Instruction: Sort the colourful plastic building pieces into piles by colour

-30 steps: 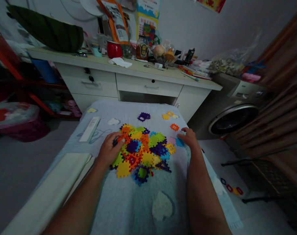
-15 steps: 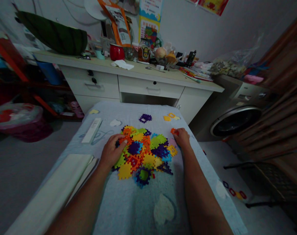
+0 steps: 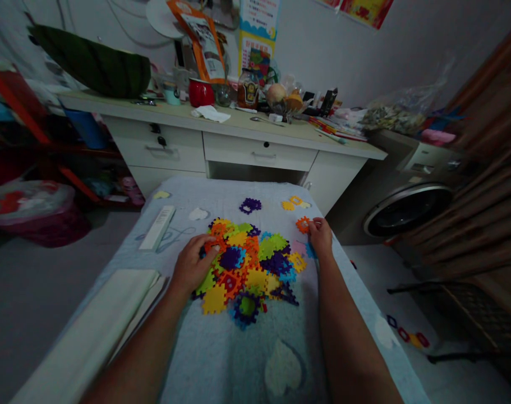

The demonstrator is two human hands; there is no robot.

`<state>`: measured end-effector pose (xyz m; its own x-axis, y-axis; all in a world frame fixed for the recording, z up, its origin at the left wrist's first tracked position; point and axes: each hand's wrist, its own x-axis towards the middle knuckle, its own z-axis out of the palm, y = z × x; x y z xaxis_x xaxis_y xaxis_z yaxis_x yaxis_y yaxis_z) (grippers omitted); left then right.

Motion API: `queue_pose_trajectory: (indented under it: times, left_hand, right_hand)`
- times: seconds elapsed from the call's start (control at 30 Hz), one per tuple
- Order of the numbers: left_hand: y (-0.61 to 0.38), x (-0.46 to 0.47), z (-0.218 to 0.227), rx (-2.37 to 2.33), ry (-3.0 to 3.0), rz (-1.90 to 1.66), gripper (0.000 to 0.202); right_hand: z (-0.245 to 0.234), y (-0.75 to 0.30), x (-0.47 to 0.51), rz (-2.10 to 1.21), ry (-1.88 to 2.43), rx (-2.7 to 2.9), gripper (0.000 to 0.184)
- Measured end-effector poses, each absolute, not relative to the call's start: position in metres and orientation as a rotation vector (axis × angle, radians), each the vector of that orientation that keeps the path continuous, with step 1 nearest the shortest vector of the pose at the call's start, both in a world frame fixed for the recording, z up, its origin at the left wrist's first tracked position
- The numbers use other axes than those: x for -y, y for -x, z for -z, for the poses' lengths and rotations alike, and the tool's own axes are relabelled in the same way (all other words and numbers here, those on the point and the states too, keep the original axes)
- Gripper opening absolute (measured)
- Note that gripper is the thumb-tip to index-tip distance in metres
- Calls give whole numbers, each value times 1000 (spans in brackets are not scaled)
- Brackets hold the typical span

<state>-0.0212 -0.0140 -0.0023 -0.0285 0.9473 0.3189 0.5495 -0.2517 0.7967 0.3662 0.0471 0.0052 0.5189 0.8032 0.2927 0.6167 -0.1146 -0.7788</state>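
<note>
A heap of toothed plastic puzzle pieces in yellow, orange, green, purple and blue lies mid-table. My left hand rests at the heap's left side. Its thumb and fingers are apart, touching an orange piece on top. To the right of the heap, the fingertips of my right hand are closed on the right edge of an orange puzzle piece with a hole in it. A blue piece lies by the right wrist, partly hidden. A yellow piece sits at the heap's right edge.
Beyond the heap lie purple pieces and yellow-orange pieces. A white box and folded pale cloth are at left. Behind stands a cluttered counter; a washing machine is at right. More pieces lie on the floor.
My right hand has moved slightly right and away from me, and the orange piece at its fingertips shows more fully. My left hand has stayed nearly in place on the heap.
</note>
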Motion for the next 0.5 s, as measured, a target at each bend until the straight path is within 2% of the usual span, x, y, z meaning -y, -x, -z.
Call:
queue_pose_trajectory:
  times: [0.17, 0.33, 0.5]
  left_hand:
    - [21, 14, 1, -1556, -1825, -1197, 34]
    - [21, 14, 1, -1577, -1816, -1188, 34]
    - [21, 14, 2, -1571, -1822, -1189, 34]
  right_hand:
    - [-9, -367, -42, -3, 2035, 1482, 35]
    - [-13, -361, -37, -71, 2228, 1689, 30]
    - [-14, -357, -40, -68, 2204, 1858, 38]
